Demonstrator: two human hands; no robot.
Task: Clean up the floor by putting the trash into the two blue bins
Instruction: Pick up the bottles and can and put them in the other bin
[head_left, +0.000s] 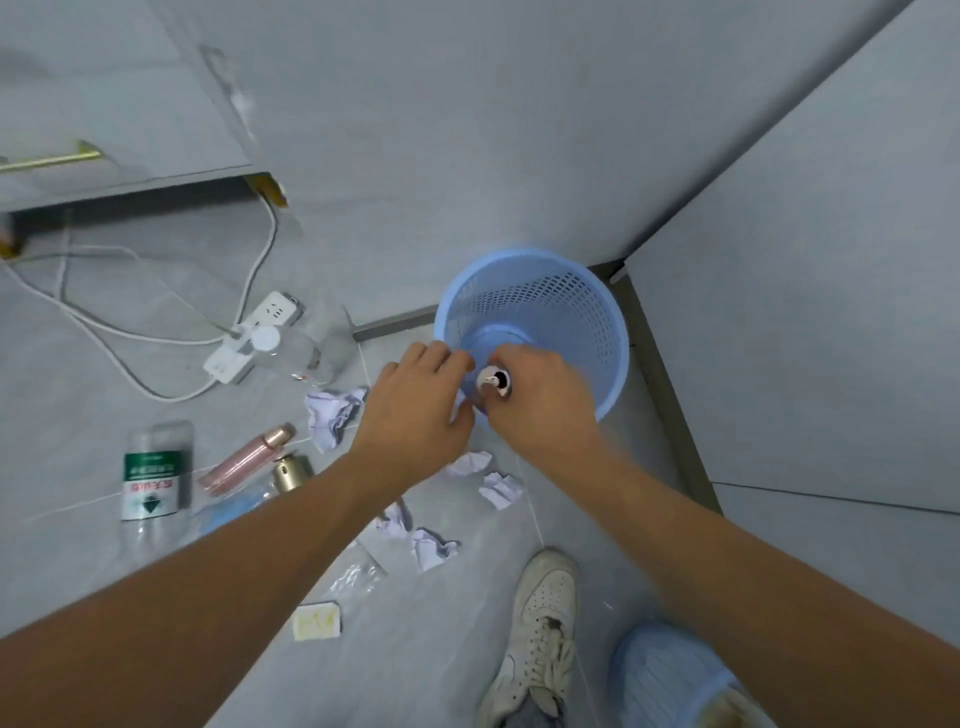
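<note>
A blue mesh bin stands in the wall corner and looks empty. Over its near rim my right hand grips a drink can, its top facing up. My left hand hovers beside it with fingers curled; a bit of white paper shows under them. A second blue bin sits at the bottom right. Crumpled paper balls lie on the floor, with a green-labelled plastic bottle, a pink bottle and a gold-capped bottle.
A white power strip with cables and a clear bottle lie at the left, below a cabinet. A plastic wrapper and a yellowish pad lie near my white shoe. Walls close in on the right.
</note>
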